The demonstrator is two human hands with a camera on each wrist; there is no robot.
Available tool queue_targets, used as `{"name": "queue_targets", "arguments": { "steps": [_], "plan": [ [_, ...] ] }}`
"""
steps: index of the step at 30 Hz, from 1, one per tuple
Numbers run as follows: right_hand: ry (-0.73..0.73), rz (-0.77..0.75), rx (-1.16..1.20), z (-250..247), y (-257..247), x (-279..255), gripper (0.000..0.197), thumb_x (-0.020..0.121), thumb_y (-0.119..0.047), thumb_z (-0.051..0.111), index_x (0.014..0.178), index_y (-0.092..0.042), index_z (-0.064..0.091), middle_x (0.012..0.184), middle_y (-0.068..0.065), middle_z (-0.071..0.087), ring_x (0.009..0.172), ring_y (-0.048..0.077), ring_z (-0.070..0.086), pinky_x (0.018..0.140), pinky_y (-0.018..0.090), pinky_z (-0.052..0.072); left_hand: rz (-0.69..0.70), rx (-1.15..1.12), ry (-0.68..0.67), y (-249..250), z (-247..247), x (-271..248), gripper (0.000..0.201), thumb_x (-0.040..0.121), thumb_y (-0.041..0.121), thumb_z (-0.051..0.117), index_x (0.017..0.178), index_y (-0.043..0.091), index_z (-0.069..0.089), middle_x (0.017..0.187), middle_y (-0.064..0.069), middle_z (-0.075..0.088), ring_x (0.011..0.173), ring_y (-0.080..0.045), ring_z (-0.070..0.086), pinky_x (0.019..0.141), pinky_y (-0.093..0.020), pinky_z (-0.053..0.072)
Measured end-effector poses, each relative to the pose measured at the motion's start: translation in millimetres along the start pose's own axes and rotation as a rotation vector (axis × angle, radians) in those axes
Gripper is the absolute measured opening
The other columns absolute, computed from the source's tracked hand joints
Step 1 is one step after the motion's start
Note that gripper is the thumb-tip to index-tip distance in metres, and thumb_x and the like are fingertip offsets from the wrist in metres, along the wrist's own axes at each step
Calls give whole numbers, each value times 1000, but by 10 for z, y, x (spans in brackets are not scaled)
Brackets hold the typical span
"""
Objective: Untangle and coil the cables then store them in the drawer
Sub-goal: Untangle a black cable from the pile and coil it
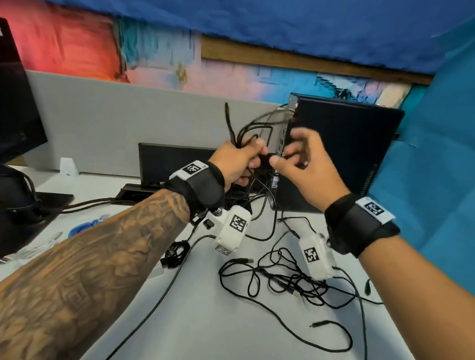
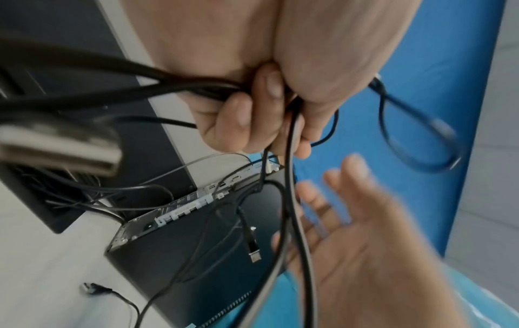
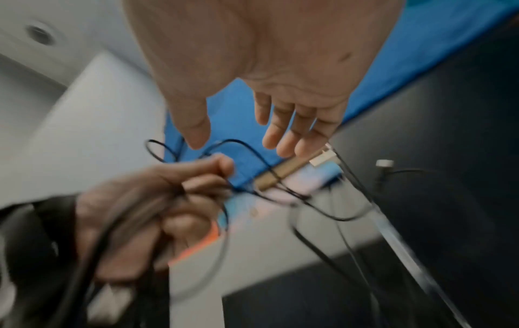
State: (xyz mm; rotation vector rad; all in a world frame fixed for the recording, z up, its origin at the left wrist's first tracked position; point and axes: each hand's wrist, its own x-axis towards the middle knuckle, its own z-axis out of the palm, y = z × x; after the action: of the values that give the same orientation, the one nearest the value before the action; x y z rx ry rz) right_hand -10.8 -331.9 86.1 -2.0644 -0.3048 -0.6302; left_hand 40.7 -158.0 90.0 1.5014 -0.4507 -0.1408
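Note:
My left hand (image 1: 248, 159) is raised above the desk and grips a bundle of black cables (image 1: 242, 133), with loops sticking up and strands hanging down to the desk. In the left wrist view my fingers (image 2: 252, 115) curl round the black cables (image 2: 168, 88). My right hand (image 1: 284, 155) hovers just right of the left hand with fingers spread and holds nothing; the right wrist view shows the right hand (image 3: 238, 143) with thumb and fingers apart. A tangle of thin black cables (image 1: 287, 279) lies on the desk (image 1: 213, 338). No drawer is in view.
A black computer tower (image 1: 342, 149) stands behind the hands with cables plugged in. A monitor (image 1: 1, 96) stands at the left, a black dock (image 1: 173, 164) at the back. A small coiled black cable (image 1: 175, 254), a blue cable (image 1: 82, 226) and a white cable (image 1: 44, 247) lie left.

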Motion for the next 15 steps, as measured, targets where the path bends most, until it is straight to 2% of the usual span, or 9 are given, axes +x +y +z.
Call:
{"name": "queue_targets", "arguments": {
  "steps": [2, 4, 6, 8, 10, 11, 12, 14, 15],
  "plan": [
    [-72, 132, 14, 64, 236, -74, 52, 89, -35, 76, 132, -22, 49, 113, 7, 60, 92, 13, 58, 77, 17, 53, -12, -62, 12, 44, -62, -13, 28, 105, 32, 45, 85, 17, 58, 54, 6, 34, 42, -6, 23, 40, -18, 19],
    [-196, 210, -45, 121, 439, -128, 37, 94, -33, 71, 126, -21, 57, 114, 6, 66, 99, 14, 63, 79, 13, 52, -8, -102, 8, 76, -92, -19, 28, 105, 33, 44, 85, 17, 56, 54, 6, 31, 40, -5, 22, 39, -17, 18],
    [-303, 257, -87, 156, 605, -167, 28, 97, -26, 68, 124, -20, 63, 116, 3, 70, 106, 14, 67, 88, 18, 53, 0, -141, 15, 113, -110, -16, 28, 105, 33, 44, 84, 17, 56, 55, 5, 29, 40, -5, 20, 40, -17, 16],
    [-397, 312, -115, 182, 730, -191, 28, 96, -28, 68, 123, -21, 65, 113, 1, 73, 107, 16, 69, 93, 26, 55, 4, -197, 32, 140, -153, -5, 28, 105, 32, 44, 85, 17, 55, 55, 5, 28, 40, -5, 19, 40, -16, 16],
    [-540, 391, -88, 205, 742, -237, 19, 99, -30, 64, 113, -19, 67, 99, 5, 78, 96, 21, 74, 95, 33, 55, 9, -244, 46, 157, -198, 3, 27, 106, 32, 43, 86, 17, 55, 53, 7, 29, 40, -4, 19, 39, -16, 17],
    [-611, 458, -28, 224, 706, -272, 21, 102, -32, 58, 109, -15, 67, 90, 9, 78, 86, 26, 74, 92, 35, 57, 15, -253, 55, 159, -221, 9, 27, 106, 32, 44, 87, 17, 55, 52, 7, 30, 40, -4, 19, 39, -16, 17],
    [-651, 536, 45, 228, 651, -308, 30, 105, -37, 52, 106, -11, 67, 79, 10, 74, 73, 27, 71, 84, 37, 58, 20, -251, 64, 160, -244, 12, 27, 105, 32, 44, 87, 17, 55, 51, 7, 30, 40, -5, 20, 38, -16, 17],
    [-623, 587, 115, 185, 528, -338, 43, 105, -45, 47, 101, -8, 69, 61, 0, 53, 51, 17, 49, 61, 32, 53, 20, -204, 84, 145, -293, 17, 27, 105, 33, 45, 86, 17, 56, 51, 7, 31, 40, -5, 20, 38, -16, 17],
    [-562, 543, 90, 149, 503, -308, 41, 105, -45, 48, 97, -11, 70, 60, -5, 43, 50, 13, 39, 55, 27, 45, 14, -160, 90, 125, -316, 15, 27, 105, 33, 45, 85, 17, 56, 52, 7, 31, 41, -6, 21, 39, -17, 18]
  ]
}}
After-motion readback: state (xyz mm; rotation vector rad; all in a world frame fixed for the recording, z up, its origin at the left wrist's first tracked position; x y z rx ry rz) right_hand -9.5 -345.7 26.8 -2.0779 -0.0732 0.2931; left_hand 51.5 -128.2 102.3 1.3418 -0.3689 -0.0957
